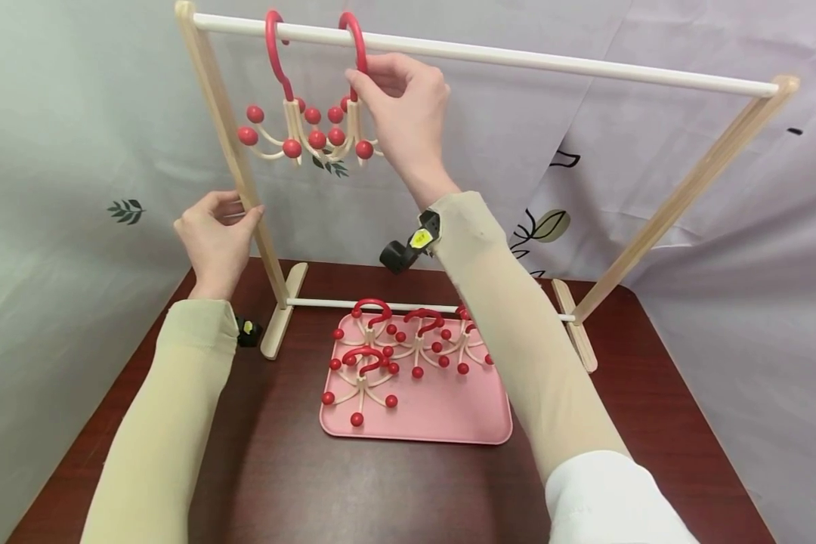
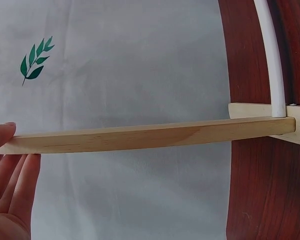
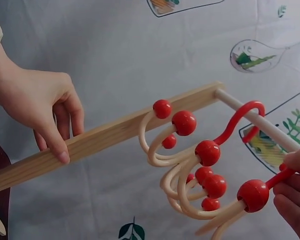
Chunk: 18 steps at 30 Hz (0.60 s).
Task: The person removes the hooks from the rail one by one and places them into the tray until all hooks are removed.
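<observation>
My right hand (image 1: pixel 411 106) pinches the red hook of a hanger (image 1: pixel 353 68), whose curved top loops over the white rod (image 1: pixel 530 59) of a wooden rack. Pale curved arms tipped with red balls spread from this hanger's lower end. Just left of it, another such hanger (image 1: pixel 273 57) hangs from the rod, their balls overlapping in the head view. Lower down, my left hand (image 1: pixel 214 242) grips the rack's left post (image 1: pixel 227 128) between thumb and fingers. In the right wrist view the right hand (image 3: pixel 295 187) shows only partly, at the frame's edge.
On the dark red table (image 1: pixel 272 468) lies a pink tray (image 1: pixel 442 412) with several more hangers (image 1: pixel 362 381), partly behind the right forearm. The rack's right post (image 1: pixel 687 196), wooden feet (image 1: pixel 284 311) and lower white bar (image 1: pixel 326 303) stand behind. A patterned curtain (image 1: pixel 721 227) hangs beyond.
</observation>
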### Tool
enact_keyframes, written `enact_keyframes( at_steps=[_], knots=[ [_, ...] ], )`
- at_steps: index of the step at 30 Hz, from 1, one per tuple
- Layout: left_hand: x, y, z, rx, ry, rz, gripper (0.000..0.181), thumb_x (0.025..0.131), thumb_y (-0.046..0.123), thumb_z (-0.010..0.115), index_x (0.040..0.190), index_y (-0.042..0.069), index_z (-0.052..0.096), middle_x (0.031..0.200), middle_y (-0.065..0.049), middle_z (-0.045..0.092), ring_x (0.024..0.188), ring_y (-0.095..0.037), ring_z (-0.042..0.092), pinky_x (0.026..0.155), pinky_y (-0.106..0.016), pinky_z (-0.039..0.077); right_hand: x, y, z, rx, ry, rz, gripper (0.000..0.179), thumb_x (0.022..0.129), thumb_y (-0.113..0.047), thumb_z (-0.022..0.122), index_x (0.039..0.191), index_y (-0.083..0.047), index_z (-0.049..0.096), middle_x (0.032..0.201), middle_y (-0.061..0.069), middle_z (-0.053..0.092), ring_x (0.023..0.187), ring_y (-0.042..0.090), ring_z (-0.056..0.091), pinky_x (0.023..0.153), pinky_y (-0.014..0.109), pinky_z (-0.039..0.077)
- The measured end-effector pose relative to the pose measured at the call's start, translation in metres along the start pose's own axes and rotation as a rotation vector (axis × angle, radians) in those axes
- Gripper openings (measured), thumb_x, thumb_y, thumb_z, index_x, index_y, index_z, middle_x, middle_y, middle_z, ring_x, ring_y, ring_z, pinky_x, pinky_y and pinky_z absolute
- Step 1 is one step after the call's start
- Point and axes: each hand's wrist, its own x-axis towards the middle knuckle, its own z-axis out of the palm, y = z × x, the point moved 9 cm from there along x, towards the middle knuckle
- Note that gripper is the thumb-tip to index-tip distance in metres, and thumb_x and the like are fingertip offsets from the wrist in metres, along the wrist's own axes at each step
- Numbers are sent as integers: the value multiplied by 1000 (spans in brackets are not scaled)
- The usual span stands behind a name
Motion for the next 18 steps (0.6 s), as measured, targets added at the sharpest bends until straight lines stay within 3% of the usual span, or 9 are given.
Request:
enact_keyframes(
  at_steps=[7, 18],
  knots=[
    [0, 1, 1, -3, 6, 7, 35, 87, 29, 83, 115, 9, 78, 105, -6, 77, 85, -3, 72, 80, -20, 58, -1, -10, -19, 27, 40, -8, 20, 90, -12, 81, 107, -2, 78, 94, 3, 76, 91, 9, 69, 88, 14, 49],
    [0, 2, 2, -15, 4, 0, 33, 87, 26, 83, 115, 9, 78, 104, -7, 77, 84, -3, 71, 80, -20, 58, -20, -31, -58, 68, 94, -66, 18, 91, -8, 78, 106, 1, 77, 98, 7, 75, 97, 14, 68, 92, 19, 51]
  ],
)
